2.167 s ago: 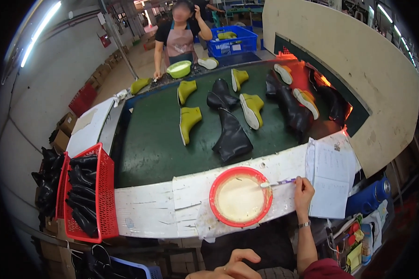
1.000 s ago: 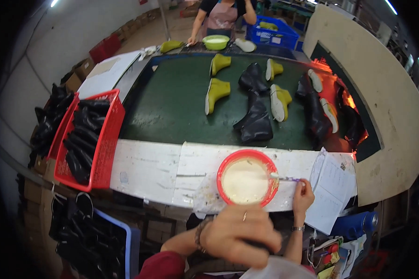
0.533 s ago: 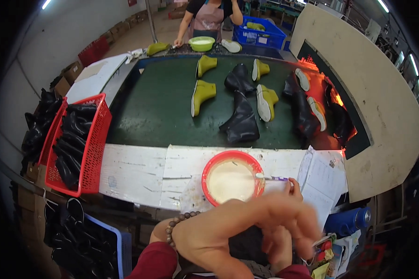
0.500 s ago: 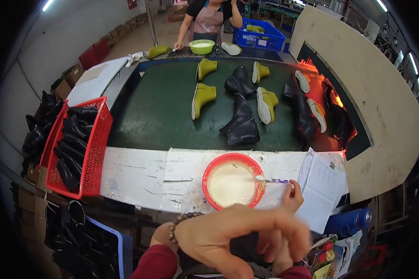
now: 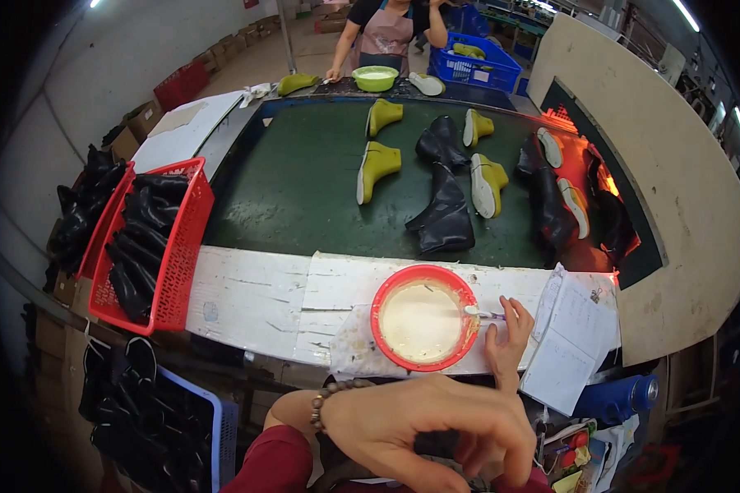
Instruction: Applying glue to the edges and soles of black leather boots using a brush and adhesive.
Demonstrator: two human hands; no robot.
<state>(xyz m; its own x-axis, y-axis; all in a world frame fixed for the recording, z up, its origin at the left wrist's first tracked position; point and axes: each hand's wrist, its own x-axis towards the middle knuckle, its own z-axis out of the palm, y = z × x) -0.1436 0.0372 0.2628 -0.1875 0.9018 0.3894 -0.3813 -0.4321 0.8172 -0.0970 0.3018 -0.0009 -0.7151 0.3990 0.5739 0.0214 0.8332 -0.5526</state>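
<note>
A red bowl (image 5: pixel 423 275) of creamy white paste stands on the white paper-covered bench edge (image 5: pixel 255 292) in front of me. My right hand (image 5: pixel 506 341) rests just right of the bowl and pinches a small brush (image 5: pixel 487 313) whose tip lies on the bowl's rim. My left hand (image 5: pixel 432 423), with a bead bracelet (image 5: pixel 337 398) at the wrist, hovers close to the camera below the bowl, fingers bent and spread downward. Something dark (image 5: pixel 436 444) shows under its palm; whether it is gripped is unclear.
A green belt (image 5: pixel 304 181) beyond the bench carries yellow-green boots (image 5: pixel 378 160) and black boots (image 5: pixel 446 214). A red basket (image 5: pixel 181 238) of black pieces stands left, clipped papers (image 5: pixel 580 329) right. At the far end another person (image 5: pixel 386 29) stands by a green bowl (image 5: pixel 376 78).
My left hand has risen from the lower edge into view and now hangs large below the bowl. My right hand has stayed at the bowl's rim with the brush.
</note>
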